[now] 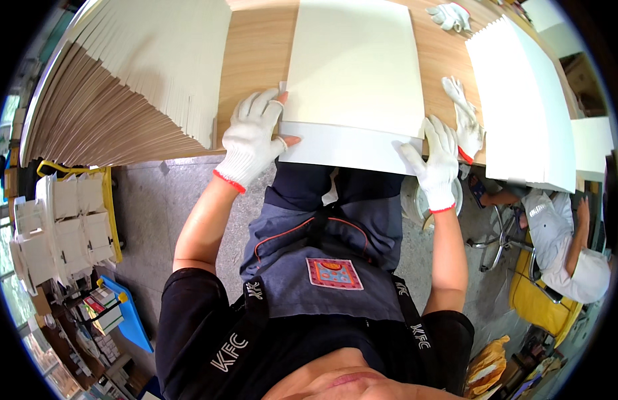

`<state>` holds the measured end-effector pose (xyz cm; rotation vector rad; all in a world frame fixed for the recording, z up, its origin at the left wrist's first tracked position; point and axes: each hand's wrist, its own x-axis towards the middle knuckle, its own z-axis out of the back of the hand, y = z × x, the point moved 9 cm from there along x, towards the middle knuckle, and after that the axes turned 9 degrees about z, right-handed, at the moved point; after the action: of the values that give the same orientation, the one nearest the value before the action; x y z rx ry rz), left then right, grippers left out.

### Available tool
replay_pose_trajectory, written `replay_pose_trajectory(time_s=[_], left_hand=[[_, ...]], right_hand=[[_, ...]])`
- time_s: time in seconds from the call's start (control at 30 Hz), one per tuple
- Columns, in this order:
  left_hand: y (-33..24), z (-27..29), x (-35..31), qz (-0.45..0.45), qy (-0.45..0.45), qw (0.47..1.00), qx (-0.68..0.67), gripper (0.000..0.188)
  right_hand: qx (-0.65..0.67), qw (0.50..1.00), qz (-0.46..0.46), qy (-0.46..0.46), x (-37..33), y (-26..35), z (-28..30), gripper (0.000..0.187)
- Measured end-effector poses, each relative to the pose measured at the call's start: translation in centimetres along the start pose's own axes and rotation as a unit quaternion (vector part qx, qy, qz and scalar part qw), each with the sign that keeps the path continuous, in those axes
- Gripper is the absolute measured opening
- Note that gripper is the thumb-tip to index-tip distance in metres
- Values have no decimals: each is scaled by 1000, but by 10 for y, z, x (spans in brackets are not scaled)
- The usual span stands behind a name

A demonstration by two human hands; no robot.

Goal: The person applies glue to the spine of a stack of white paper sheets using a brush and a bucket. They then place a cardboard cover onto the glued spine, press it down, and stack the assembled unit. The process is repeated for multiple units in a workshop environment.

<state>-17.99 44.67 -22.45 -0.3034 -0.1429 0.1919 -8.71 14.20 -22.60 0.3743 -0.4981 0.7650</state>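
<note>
Wood-grain table (255, 53). Left side: thick cream stack (169, 53), edges fanned, reaching near edge. Middle: cream sheet (354, 67) over white sheet (349, 145), latter at near edge. Right side: white stack (522, 100); beside it, loose glove (467, 120) by near edge, second glove (449, 16) farther back.

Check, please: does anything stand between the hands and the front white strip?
Nothing visible does: the gloved left hand and right hand are at opposite ends of the white strip. A loose glove lies farther right.

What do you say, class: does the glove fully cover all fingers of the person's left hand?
No, on the left hand, the thumb and another of the fingers show bare tips beyond the white glove.
</note>
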Motion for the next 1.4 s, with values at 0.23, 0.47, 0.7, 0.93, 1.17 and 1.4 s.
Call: replay_pose_trajectory(time_s=[0.23,0.47,0.7,0.93,1.17,1.4], left_hand=[[-24,15,3,-3,-31,999,14,69],[22,-12,-9,4,-71,996,-59,50],[21,-11,-10,5,-69,997,-42,41],[12,-2,-10,-14,-76,996,-38,51],[-59,9,-5,-112,39,992,-41,74],[-55,2,8,-143,81,986,-26,61]], right_hand=[[-1,1000,4,-16,3,3,4,68],[4,999,20,-40,3,4,9,69],[-3,999,16,-39,2,4,10,70],[2,1000,1,-16,3,5,7,66],[2,1000,8,-11,0,1,1,68],[8,1000,-3,1,-3,-3,4,64]])
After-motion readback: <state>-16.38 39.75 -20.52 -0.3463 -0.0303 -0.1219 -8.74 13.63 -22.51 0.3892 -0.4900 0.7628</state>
